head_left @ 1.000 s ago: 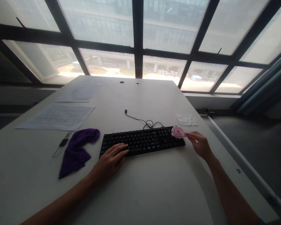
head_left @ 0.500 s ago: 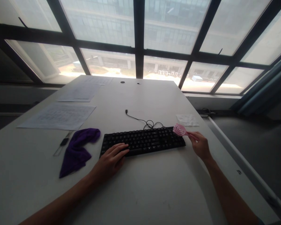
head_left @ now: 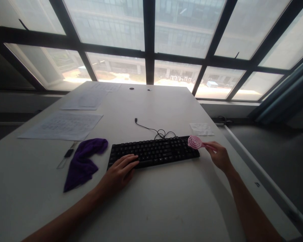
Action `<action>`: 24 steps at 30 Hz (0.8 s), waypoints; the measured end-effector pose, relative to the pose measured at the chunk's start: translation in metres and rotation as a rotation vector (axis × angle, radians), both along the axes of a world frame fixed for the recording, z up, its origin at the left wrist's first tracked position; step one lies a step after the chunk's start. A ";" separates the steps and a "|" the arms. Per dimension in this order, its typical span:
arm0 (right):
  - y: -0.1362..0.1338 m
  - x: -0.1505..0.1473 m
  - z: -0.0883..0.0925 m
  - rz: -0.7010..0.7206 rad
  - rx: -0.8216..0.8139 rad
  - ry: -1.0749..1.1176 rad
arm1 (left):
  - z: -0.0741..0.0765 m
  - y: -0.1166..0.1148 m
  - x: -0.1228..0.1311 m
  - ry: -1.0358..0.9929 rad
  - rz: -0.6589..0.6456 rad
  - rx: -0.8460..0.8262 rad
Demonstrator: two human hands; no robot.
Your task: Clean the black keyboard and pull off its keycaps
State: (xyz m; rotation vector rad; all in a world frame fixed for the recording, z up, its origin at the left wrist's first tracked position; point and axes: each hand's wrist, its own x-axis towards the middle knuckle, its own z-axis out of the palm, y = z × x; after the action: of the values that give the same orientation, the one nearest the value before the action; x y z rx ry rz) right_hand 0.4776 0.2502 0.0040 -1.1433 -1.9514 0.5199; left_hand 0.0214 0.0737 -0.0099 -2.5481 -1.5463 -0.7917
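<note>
A black keyboard (head_left: 156, 153) lies across the white table in front of me, its cable (head_left: 151, 129) loosely looped behind it and ending in a plug. My left hand (head_left: 122, 169) rests on its lower left part, fingers stretched over the keys and the front edge. In my right hand (head_left: 219, 156), a pink hairbrush (head_left: 195, 142) with a spiral-patterned head is gripped by its handle. The brush head is over the right end of the keyboard, by the number keys; whether its bristles touch them I cannot tell.
Left of the keyboard lies a crumpled purple cloth (head_left: 84, 163), with a small black-and-clear item (head_left: 68, 154) beside it. Printed sheets (head_left: 62, 126) cover the table's left side. A white wipe or tissue (head_left: 202, 129) is behind the brush. Large windows stand beyond the table's far edge.
My right hand and the hairbrush have shifted slightly to the right and toward me. My left hand stays in place on the keyboard.
</note>
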 end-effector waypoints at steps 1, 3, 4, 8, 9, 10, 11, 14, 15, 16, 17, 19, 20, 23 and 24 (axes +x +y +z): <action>-0.001 0.001 0.002 0.032 -0.015 -0.001 | 0.000 0.000 0.000 -0.001 0.001 0.001; -0.004 0.000 0.006 0.107 -0.059 -0.007 | 0.000 0.000 -0.001 0.006 0.002 0.001; -0.005 -0.001 0.007 0.146 -0.084 -0.013 | 0.000 0.000 -0.001 0.009 0.002 0.002; -0.007 -0.001 0.011 0.251 -0.158 -0.047 | 0.001 0.001 -0.001 -0.003 0.002 0.006; -0.007 0.001 0.011 0.253 -0.158 -0.054 | 0.001 0.001 -0.001 -0.007 0.002 0.005; -0.006 0.004 0.012 0.244 -0.153 -0.059 | 0.001 0.001 0.000 -0.012 0.002 0.005; -0.005 0.007 0.013 0.231 -0.145 -0.063 | 0.001 0.000 0.000 -0.015 0.002 0.005; -0.004 0.015 0.015 0.204 -0.132 -0.070 | 0.001 0.000 0.000 -0.023 0.005 0.005; -0.004 0.016 0.015 0.203 -0.129 -0.072 | 0.002 0.000 0.000 -0.022 0.007 0.002; -0.004 0.017 0.015 0.205 -0.127 -0.074 | 0.002 0.000 0.000 -0.018 0.007 -0.002; -0.004 0.016 0.016 0.208 -0.123 -0.074 | 0.002 0.000 0.000 -0.013 0.008 -0.006; -0.005 0.013 0.016 0.212 -0.117 -0.073 | 0.002 0.000 0.000 -0.003 0.009 -0.012; -0.005 0.011 0.017 0.215 -0.114 -0.071 | 0.001 0.000 0.000 -0.001 0.009 -0.012; -0.008 0.001 0.017 0.233 -0.113 -0.065 | 0.000 0.000 0.000 -0.003 0.007 -0.009; -0.009 -0.002 0.017 0.240 -0.112 -0.063 | 0.000 0.001 -0.001 -0.005 0.005 -0.005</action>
State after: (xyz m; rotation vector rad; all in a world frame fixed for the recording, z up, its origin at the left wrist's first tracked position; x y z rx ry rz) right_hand 0.4753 0.2408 0.0214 -1.0092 -2.1506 0.7363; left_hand 0.0209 0.0743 -0.0104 -2.5468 -1.5575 -0.7947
